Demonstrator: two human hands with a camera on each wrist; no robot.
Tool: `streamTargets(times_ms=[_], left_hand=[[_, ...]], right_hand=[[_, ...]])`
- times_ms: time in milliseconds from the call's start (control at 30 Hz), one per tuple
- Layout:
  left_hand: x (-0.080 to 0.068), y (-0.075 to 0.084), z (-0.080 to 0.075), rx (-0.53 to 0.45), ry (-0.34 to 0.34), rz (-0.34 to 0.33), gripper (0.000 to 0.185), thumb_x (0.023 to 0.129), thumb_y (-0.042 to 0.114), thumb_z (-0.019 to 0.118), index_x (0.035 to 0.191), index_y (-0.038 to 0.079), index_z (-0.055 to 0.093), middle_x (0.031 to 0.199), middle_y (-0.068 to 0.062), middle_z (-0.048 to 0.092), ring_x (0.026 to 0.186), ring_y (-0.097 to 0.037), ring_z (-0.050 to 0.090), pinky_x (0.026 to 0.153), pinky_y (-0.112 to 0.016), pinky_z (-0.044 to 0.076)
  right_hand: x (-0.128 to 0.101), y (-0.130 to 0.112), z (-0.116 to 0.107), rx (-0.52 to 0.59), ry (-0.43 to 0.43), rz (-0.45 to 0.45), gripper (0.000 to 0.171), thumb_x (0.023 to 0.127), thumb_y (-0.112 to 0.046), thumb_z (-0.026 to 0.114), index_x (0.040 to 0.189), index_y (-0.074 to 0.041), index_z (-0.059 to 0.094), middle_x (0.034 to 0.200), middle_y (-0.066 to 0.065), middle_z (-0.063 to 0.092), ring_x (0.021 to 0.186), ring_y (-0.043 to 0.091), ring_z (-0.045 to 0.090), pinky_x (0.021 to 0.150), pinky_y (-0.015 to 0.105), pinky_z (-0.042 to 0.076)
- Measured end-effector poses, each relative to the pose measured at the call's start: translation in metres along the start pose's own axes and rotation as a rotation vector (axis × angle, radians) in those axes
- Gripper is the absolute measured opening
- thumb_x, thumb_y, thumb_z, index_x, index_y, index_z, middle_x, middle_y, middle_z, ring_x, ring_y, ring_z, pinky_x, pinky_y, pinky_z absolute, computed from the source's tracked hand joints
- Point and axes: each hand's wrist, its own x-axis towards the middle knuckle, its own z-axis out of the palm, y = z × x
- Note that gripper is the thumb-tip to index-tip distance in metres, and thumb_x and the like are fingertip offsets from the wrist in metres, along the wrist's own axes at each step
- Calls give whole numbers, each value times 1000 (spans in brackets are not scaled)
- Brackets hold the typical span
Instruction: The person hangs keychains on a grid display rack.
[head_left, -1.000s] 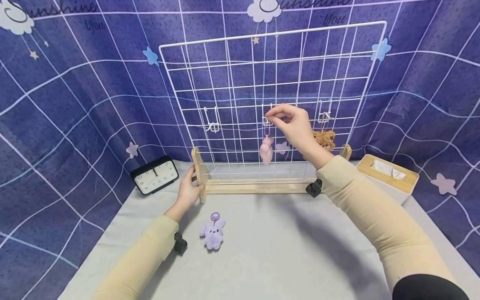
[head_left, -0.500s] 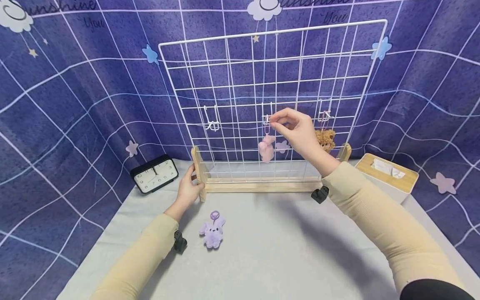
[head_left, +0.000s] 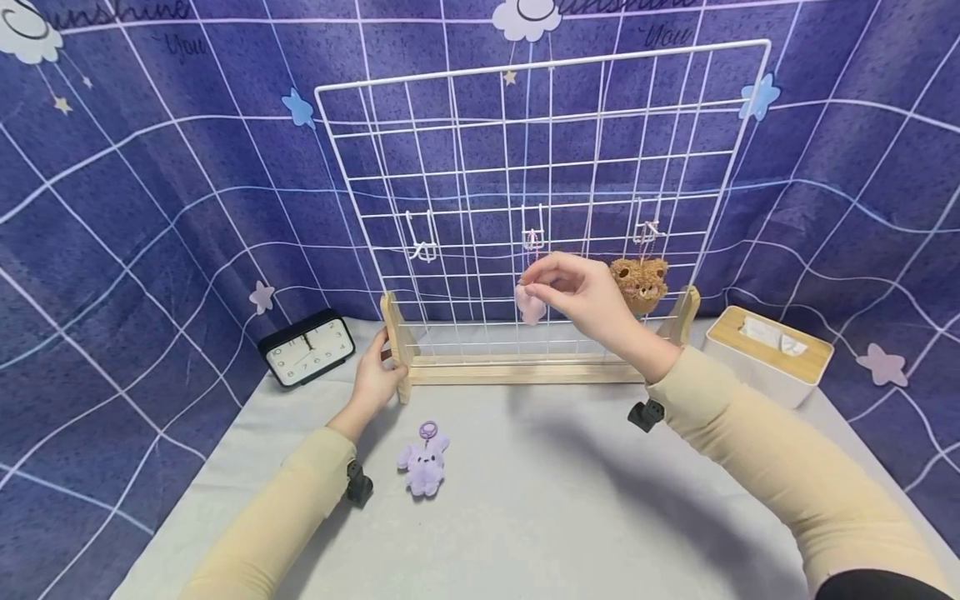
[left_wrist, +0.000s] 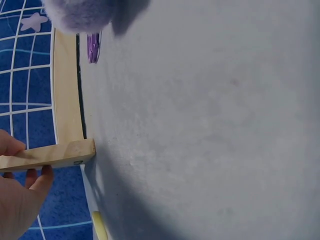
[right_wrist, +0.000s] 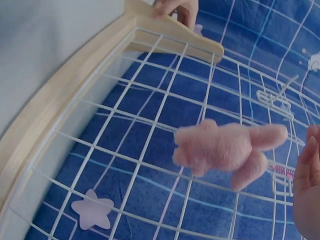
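Observation:
My left hand (head_left: 373, 379) grips the left leg of the wooden stand (left_wrist: 55, 154), thumb and fingers on opposite sides. A white wire grid (head_left: 491, 158) rises from this stand. From the middle hook (head_left: 532, 240) a pink plush keychain (right_wrist: 220, 147) hangs by its pink bead chain. My right hand (head_left: 592, 300) is in front of the pink plush in the head view, thumb and forefinger close together. In the right wrist view the fingers (right_wrist: 304, 172) show beyond the plush's ears, apart from its body.
A brown bear keychain (head_left: 639, 283) hangs on the right hook; the left hook (head_left: 425, 250) holds nothing. A purple rabbit plush keychain (head_left: 424, 468) lies on the table. A black clock (head_left: 307, 348) stands at left, a tissue box (head_left: 768, 346) at right.
My right hand has left the middle hook and come down in front of the pink plush, which stays hung. The left hand keeps its grip on the stand.

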Motion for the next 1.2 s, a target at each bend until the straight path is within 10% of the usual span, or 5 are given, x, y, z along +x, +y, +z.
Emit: streamTargets(times_ms=[400, 1200], left_hand=[[0, -4, 1, -5, -5, 2, 87, 73, -9, 59, 149, 22, 30, 151, -10, 34, 122, -39, 49, 93, -48, 52], [1, -2, 1, -25, 9, 26, 85, 72, -11, 58, 148, 18, 32, 149, -12, 37, 119, -41, 51, 91, -48, 53]], right_hand=[[-13, 33, 26, -29, -144, -36, 18, 86, -12, 68, 104, -11, 70, 97, 2, 71, 88, 13, 66, 74, 29, 58], [-29, 76, 106, -58, -480, 109, 24, 86, -15, 67, 109, -8, 69, 105, 5, 70, 97, 18, 65, 82, 26, 57]])
